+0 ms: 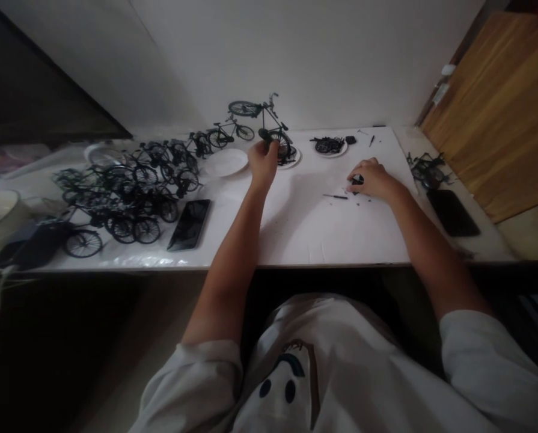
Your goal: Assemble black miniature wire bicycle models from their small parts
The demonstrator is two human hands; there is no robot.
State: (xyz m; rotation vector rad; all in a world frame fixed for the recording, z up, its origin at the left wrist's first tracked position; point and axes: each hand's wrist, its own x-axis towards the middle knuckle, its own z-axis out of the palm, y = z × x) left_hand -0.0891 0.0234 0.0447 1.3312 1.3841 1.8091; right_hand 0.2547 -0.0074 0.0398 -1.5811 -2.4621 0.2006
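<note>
Holding a model bicycle (262, 117) by its lower wheel, the left hand (262, 162) has its fingers closed on that wheel, so the bicycle stands steeply tilted above the grip with its other wheel and handlebar raised toward the wall. Directly beyond the grip lies a small white plate (297, 159) carrying dark parts; just left of the grip lies a bare white plate (226, 162). The right hand (374, 179) rests on the white table (323, 234), well to the right of the grip, with its fingers curled over a small dark part (357, 179); whether they clamp the part or only press on it cannot be told. A thin tool (335, 196) lies just left of that hand. Judged from the layout, assembly is well advanced: the held bicycle appears to have its frame, both wheels and handlebar, and a heap of model bicycles (124, 192) lies far left of the grip. Work appears to be left, since loose pieces fill a parts plate (329, 145) to the right of the grip. A smartphone (190, 224) lies nearer the person, screen dark. No brand, label or writing is legible anywhere.
</note>
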